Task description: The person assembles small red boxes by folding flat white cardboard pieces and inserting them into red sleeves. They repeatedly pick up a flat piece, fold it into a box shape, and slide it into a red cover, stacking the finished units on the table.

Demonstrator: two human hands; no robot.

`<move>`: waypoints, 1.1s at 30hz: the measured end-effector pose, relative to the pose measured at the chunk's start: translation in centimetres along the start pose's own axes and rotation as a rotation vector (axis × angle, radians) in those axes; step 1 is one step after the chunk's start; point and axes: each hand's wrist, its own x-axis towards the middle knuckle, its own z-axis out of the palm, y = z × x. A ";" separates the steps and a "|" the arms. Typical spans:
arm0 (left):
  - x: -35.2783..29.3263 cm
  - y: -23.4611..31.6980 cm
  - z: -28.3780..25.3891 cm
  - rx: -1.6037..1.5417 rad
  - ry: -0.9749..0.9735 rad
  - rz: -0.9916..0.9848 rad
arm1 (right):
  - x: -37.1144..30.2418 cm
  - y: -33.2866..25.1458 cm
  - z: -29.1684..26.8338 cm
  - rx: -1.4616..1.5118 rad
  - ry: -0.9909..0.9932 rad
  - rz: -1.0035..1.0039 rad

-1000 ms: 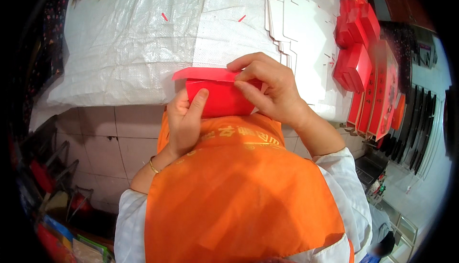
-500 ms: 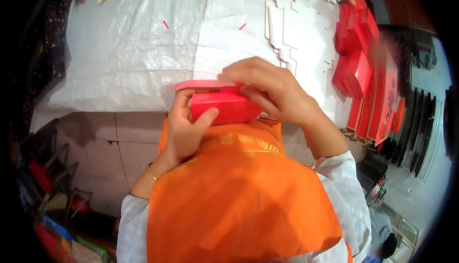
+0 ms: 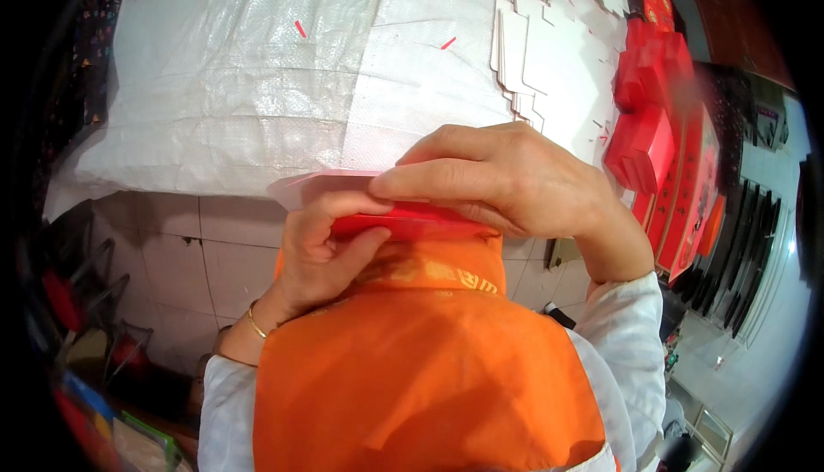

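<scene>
Pale floor tiles (image 3: 163,270), dark patterned cloth (image 3: 94,51).

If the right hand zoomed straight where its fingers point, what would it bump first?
The right hand would probably bump the left hand, at its index finger. The red card has a raised flap close too; depth is hard to tell.

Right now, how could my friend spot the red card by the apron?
Find the orange apron, then its upper end, near the white sheet. There, the left hand and right hand are on the red card. Unlike the red boxes at right, it's held, pale flap showing.
</scene>
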 end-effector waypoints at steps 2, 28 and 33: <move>0.0 0.4 0.2 -0.058 0.014 -0.102 | 0.1 -0.2 -0.1 0.039 -0.025 0.063; 1.3 0.4 1.6 -0.181 0.131 -0.279 | -0.2 2.0 2.0 0.273 0.202 0.154; 1.1 0.6 1.6 -0.140 0.136 -0.266 | -0.1 1.8 2.3 0.258 0.192 0.194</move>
